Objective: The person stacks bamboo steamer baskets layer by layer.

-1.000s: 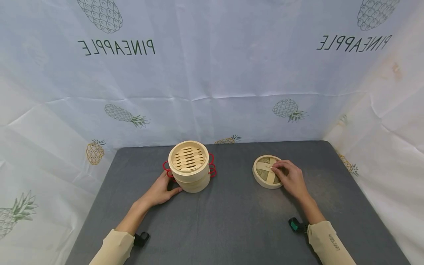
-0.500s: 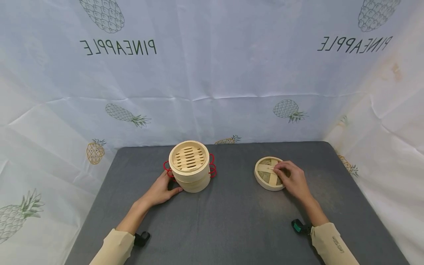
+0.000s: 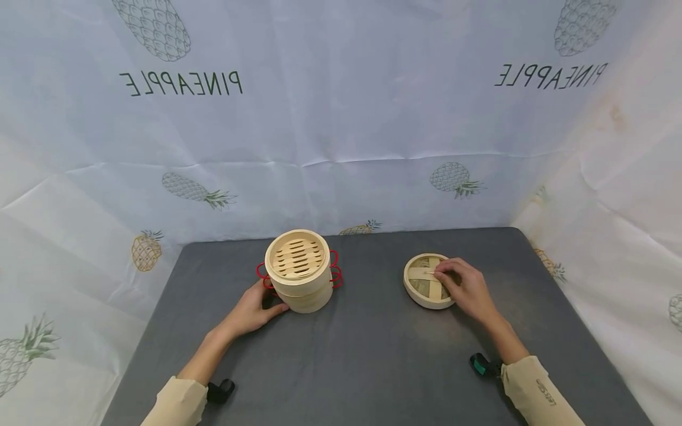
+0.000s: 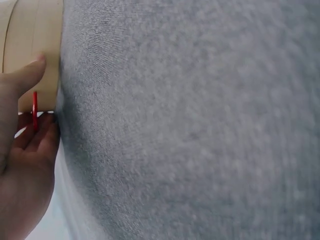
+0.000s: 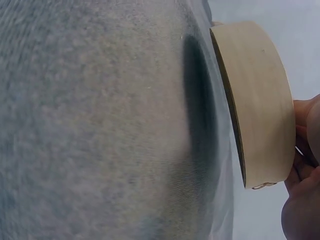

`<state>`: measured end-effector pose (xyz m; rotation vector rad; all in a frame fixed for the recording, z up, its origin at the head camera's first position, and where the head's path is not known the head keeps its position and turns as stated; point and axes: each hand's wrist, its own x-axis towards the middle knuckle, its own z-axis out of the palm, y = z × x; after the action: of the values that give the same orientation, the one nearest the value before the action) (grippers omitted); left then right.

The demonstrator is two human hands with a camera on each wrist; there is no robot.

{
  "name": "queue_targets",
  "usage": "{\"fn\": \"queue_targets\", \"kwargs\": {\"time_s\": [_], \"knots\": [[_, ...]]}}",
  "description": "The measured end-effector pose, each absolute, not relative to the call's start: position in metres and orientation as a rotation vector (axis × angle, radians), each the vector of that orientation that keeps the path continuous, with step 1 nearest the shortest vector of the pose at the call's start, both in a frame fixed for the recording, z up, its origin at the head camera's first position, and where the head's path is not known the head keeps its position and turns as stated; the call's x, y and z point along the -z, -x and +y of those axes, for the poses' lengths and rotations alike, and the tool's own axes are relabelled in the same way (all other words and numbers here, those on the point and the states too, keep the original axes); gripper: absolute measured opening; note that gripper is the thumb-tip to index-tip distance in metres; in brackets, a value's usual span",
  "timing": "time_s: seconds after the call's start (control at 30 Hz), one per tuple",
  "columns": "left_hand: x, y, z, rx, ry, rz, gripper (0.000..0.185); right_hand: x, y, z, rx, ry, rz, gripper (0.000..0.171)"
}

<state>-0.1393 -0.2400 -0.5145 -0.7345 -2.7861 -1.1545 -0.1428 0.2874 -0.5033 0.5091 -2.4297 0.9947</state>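
A stacked bamboo steamer (image 3: 305, 293) with red side handles stands on the left half of the table, its slatted top tier (image 3: 297, 258) uncovered. My left hand (image 3: 250, 307) holds its lower left side, thumb on the wall and fingers around behind by a red handle (image 4: 35, 107). Off to the right, the round woven bamboo lid (image 3: 421, 287) hangs from my right hand (image 3: 469, 290), which pinches the small loop at its centre. In the right wrist view the lid's rim (image 5: 257, 105) is raised off the cloth, with a dark shadow beneath it.
The dark grey table (image 3: 351, 367) has its far edge just behind the steamer. A white curtain (image 3: 373, 106) printed with pineapples hangs at the back and along both sides. Dark devices (image 3: 221, 390) are strapped at both wrists.
The lid has shifted slightly right and nearer to me with my right hand, relative to the table. My left hand and the steamer keep their place; the whole head view has drifted a little.
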Motion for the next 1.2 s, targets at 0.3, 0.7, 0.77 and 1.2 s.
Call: {"fn": "queue_targets", "kwargs": {"time_s": [0.3, 0.7, 0.77, 1.2], "knots": [[0.513, 0.141, -0.242, 1.283, 0.673, -2.799, 0.052, 0.487, 0.145, 0.283, -1.009, -0.555, -2.423, 0.016], [0.509, 0.144, -0.247, 1.278, 0.631, -2.81, 0.042, 0.464, 0.147, 0.276, -1.014, -0.586, -2.398, 0.018], [0.509, 0.144, -0.248, 1.294, 0.624, -2.817, 0.042, 0.462, 0.148, 0.274, -1.023, -0.584, -2.397, 0.018], [0.511, 0.145, -0.247, 1.288, 0.632, -2.814, 0.043, 0.441, 0.151, 0.266, -1.019, -0.641, -2.401, 0.019]]}}
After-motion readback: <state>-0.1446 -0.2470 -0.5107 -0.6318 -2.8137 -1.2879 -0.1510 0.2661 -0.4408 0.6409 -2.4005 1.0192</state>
